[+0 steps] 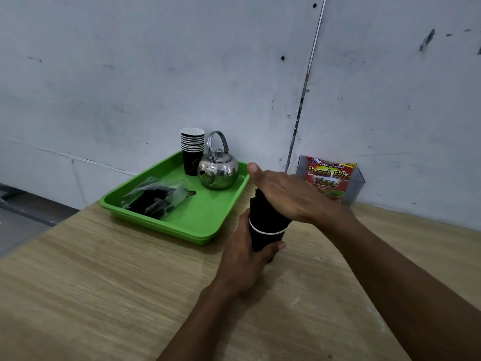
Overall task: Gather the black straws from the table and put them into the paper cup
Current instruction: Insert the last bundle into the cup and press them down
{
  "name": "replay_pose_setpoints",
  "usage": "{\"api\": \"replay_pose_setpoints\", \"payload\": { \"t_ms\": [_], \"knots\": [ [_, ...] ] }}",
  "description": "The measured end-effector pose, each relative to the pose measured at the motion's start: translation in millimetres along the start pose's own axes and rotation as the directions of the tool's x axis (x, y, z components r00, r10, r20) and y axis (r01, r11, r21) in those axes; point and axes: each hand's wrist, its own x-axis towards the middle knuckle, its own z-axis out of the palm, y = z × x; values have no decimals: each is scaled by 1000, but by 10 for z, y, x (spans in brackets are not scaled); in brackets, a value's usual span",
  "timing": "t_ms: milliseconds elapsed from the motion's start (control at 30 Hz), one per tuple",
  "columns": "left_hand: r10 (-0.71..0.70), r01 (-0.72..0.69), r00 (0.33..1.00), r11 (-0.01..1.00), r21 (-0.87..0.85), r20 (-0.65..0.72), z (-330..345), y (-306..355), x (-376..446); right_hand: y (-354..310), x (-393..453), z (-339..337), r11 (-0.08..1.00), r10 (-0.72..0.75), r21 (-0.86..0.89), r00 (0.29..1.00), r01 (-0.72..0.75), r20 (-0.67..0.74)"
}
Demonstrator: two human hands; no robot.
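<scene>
black straws (pixel 263 207) | bundled upright in paper cup (pixel 265 237) (white rim)

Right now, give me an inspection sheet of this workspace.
Surface: wooden table, light grain, set against a grey wall.
Job's things: black paper cup upright on the table, black straws standing in it, tops above the rim.
Clutter: green tray holding a stack of cups, a steel kettle and a plastic bag of dark items; snack packet in a clear holder.
Fingers: left hand grips the cup; right hand lies flat on the straw tops, fingers straight.
Cables: nothing seen.
Surroundings: scuffed wall with a panel seam.
</scene>
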Motion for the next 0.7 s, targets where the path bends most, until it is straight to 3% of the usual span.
{"api": "replay_pose_setpoints", "payload": {
  "t_ms": [233, 300, 367, 433, 500, 567, 700],
  "knots": [
    [29, -29, 1000, 1000, 9, -1, -4, 15, 3, -15, 48, -39, 995, 39, -94, 978, -20, 207],
    [27, -27, 1000, 1000, 2, -8, -3, 21, -1, -26, 59, -104, 998, 1, -61, 993, 6, 116],
    [20, -20, 1000, 1000, 9, -16, -3, 18, 1, -73, 54, -153, 998, -58, -12, 995, 58, -80],
    [12, -12, 1000, 1000, 7, -19, 2, 4, 3, -128, 63, -141, 990, -126, -77, 980, 116, -154],
    [3, -3, 1000, 1000, -3, -27, 5, -8, 1, -147, 71, -43, 975, -128, -184, 992, 123, -17],
    [-5, 5, 999, 1000, -7, -34, 9, -21, -5, -121, 61, 84, 973, -30, -222, 988, 64, 150],
    [-34, 35, 999, 999, 22, -33, 1, -40, -9, -53, 59, 236, 956, -2, -293, 993, 37, 117]
  ]
}}
